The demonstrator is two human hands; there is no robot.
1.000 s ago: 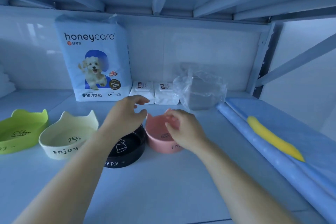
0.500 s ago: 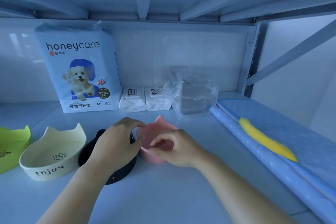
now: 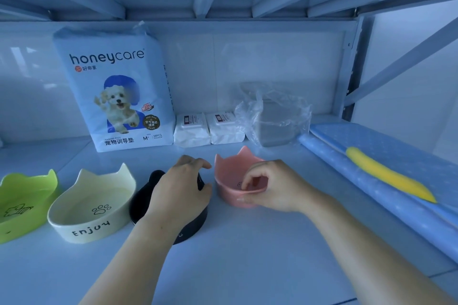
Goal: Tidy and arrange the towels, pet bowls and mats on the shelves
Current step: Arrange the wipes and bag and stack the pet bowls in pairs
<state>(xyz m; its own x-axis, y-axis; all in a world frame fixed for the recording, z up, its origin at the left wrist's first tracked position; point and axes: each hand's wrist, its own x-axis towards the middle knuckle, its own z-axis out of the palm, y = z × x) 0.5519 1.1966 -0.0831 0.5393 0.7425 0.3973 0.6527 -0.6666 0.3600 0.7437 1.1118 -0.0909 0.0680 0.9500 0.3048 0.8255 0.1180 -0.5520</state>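
Right hand pinched the near rim of the pink bowl, seemingly tipping it to line up. Left hand lay cupped over the black bowl, steadying it; grip unclear. Cream bowl and green bowl sat left of the hands. Bare shelf nearest the body; packs crowded the back.

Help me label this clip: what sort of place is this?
Probably a pet-supply storeroom or shop shelf: a metal rack holds a pack of training pads, cat-eared bowls and a rolled mat.
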